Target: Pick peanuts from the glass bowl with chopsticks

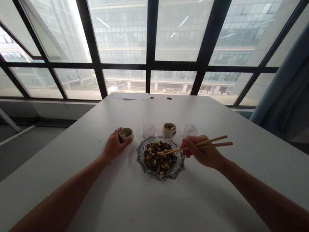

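My left hand is wrapped round a small ceramic cup standing at the left of a row on the table. In my right hand is a pair of wooden chopsticks, their tips down among the sunflower seeds and pale nuts in a glass bowl with a scalloped rim. Whether the tips grip a nut is too small to tell. Behind the bowl stand a white translucent cup, a second ceramic cup with some pale pieces inside, and another white translucent cup.
All of this stands on a white table. Sheets of paper lie at its far end, near two dark round holes. Large windows rise behind it, and a blue curtain hangs at the right.
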Demonstrator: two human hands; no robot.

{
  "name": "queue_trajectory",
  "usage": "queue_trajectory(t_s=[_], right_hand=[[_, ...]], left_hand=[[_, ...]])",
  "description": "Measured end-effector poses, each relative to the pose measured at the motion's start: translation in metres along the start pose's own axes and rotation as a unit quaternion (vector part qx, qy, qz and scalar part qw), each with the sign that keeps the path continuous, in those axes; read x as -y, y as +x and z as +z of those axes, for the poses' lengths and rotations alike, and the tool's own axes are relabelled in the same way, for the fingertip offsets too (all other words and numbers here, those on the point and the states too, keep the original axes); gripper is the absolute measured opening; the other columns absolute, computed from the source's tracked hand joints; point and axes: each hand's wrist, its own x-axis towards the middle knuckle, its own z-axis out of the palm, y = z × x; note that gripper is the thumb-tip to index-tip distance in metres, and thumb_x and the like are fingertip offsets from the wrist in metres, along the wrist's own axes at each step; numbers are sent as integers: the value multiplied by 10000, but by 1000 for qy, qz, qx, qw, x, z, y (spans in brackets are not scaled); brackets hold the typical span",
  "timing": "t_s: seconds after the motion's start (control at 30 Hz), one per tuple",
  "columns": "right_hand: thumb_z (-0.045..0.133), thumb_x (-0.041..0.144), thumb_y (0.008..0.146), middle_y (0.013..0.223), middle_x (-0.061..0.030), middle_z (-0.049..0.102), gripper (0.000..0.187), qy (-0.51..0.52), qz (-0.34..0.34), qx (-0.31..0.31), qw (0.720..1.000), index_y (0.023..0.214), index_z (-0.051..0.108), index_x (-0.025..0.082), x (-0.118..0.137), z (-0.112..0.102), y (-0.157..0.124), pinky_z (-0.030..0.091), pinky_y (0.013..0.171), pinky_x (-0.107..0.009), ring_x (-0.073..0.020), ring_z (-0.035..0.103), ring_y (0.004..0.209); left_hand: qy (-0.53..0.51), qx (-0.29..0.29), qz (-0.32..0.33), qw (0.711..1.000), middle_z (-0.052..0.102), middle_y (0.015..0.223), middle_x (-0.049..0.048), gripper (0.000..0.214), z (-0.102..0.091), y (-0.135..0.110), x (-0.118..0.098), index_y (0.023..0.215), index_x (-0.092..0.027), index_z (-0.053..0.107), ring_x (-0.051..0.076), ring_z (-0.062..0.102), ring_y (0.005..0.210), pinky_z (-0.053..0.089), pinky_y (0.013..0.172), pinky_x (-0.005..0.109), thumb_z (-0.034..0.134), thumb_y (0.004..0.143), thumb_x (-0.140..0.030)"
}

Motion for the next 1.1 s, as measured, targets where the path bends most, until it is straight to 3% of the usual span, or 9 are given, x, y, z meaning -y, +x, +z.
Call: queue_trajectory(t_s=[0.1, 0.2, 0.33, 0.43, 0.57, 0.8, 0.97, 1.1], right_hand=[[525, 605, 915, 511, -39, 635, 528, 18, 6, -33, 999, 640, 644, 170, 2, 1, 1, 449, 398, -218, -119, 567, 418], [566, 666, 855, 463, -37, 621, 551, 73, 52, -108, 990, 620, 637, 172, 1, 2, 6, 422, 349, -217, -119, 542, 359], [622, 718, 760, 400, -35, 582, 568, 200, 143, -203, 948, 589, 599, 178, -12, -2, 17, 369, 285, -229, -126, 488, 294], [646, 703, 739, 396, -39, 576, 551, 252, 170, -238, 922, 578, 585, 179, -24, -10, 23, 369, 279, -233, -128, 484, 296], [652, 690, 744, 417, -38, 597, 535, 239, 138, -306, 911, 596, 589, 179, -34, -17, 24, 386, 290, -241, -130, 499, 300], [612, 727, 765, 427, -29, 605, 571, 195, 80, -380, 901, 618, 592, 176, -36, -22, 22, 392, 304, -245, -130, 511, 305], [542, 722, 821, 442, -31, 616, 580, 134, 53, -414, 899, 635, 595, 175, -39, -26, 21, 416, 325, -245, -133, 533, 319], [510, 706, 854, 458, -28, 617, 575, 99, 35, -412, 905, 650, 599, 176, -44, -28, 18, 435, 343, -248, -139, 550, 341]], left_hand=[[6, -7, 10, 1000, 561, 1369, 192, 829, 0, 0, 1, 1365, -113, 470, 330, 539, 1263, 418, 1087, 467, 645, 745, -635], [27, -28, 43, 998, 540, 1388, 194, 815, -4, 1, -4, 1365, -115, 462, 339, 491, 1303, 391, 1105, 487, 629, 764, -639], [70, -38, 96, 992, 561, 1377, 153, 669, -10, 4, -27, 1341, -178, 491, 323, 477, 1309, 368, 1106, 500, 573, 834, -607], [101, 15, 109, 989, 606, 1330, 128, 607, -6, 12, -53, 1336, -213, 505, 313, 504, 1286, 363, 1096, 491, 555, 858, -583], [136, 103, 109, 979, 565, 1394, 145, 665, 14, 35, -84, 1395, -203, 448, 331, 501, 1303, 332, 1106, 496, 531, 861, -592], [194, 221, 48, 954, 548, 1400, 203, 861, 45, 74, -108, 1453, -182, 344, 376, 491, 1318, 334, 1080, 514, 596, 769, -640], [191, 255, 106, 942, 423, 1514, 199, 958, 62, 82, -134, 1465, -179, 337, 371, 402, 1390, 249, 1141, 512, 607, 720, -717], [215, 318, 149, 911, 474, 1478, 194, 974, 79, 85, -163, 1440, -180, 397, 365, 396, 1394, 229, 1152, 514, 613, 682, -754]])
